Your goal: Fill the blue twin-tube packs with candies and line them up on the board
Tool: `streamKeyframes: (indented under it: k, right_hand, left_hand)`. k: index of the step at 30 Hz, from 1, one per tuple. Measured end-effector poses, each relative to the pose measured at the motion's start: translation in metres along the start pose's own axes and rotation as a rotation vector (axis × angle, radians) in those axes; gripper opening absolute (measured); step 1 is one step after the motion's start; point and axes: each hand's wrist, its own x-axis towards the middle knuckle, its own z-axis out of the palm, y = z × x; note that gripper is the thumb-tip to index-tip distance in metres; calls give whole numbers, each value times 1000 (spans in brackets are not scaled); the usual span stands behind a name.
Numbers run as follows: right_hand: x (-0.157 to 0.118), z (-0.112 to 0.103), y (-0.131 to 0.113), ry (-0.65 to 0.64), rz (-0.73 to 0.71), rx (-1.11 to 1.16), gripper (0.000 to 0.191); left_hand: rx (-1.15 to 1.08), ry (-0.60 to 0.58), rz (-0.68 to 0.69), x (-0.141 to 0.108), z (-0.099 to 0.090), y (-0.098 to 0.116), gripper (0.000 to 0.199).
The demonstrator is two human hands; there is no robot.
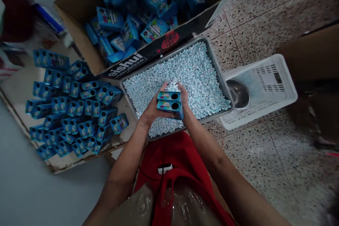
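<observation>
Two small blue candy boxes (169, 105) sit side by side between my hands, each with a dark round hole in its upper face. My left hand (152, 109) wraps them from the left, its fingers partly under them. From the right, my right hand (184, 98) presses against their other side. Some pale candies (173, 85) are heaped at my fingertips, just beyond the boxes; whether I grip them is unclear. Below my hands lies a grey metal tray (221, 86) filled with small light-blue and white candies (185, 63).
A large open carton (76, 33) of blue boxes stands beyond the tray. Many more boxes with holes (79, 107) crowd the table (63, 162) at left. Right of the tray are a white plastic basket (284, 88) and a metal bowl (239, 93).
</observation>
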Motion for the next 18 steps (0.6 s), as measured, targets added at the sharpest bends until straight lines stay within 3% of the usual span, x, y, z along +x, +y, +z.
streamKeyframes:
  k: [2, 4, 8, 13, 18]
  right_hand:
    - [-1, 2, -12, 56, -9, 212, 40]
    - [-7, 7, -27, 79, -13, 373, 30]
    - [-33, 25, -61, 93, -57, 365, 29]
    - [-69, 52, -82, 48, -241, 255, 31]
    - [-75, 64, -88, 23, -410, 186, 35]
  left_hand:
    - [139, 41, 88, -6, -6, 15, 101]
    - [296, 173, 153, -13, -18, 22, 95]
    - [641, 391, 218, -15, -39, 16, 80]
    - [759, 319, 301, -2, -38, 4, 72]
    - [714, 286, 332, 6, -33, -1, 73]
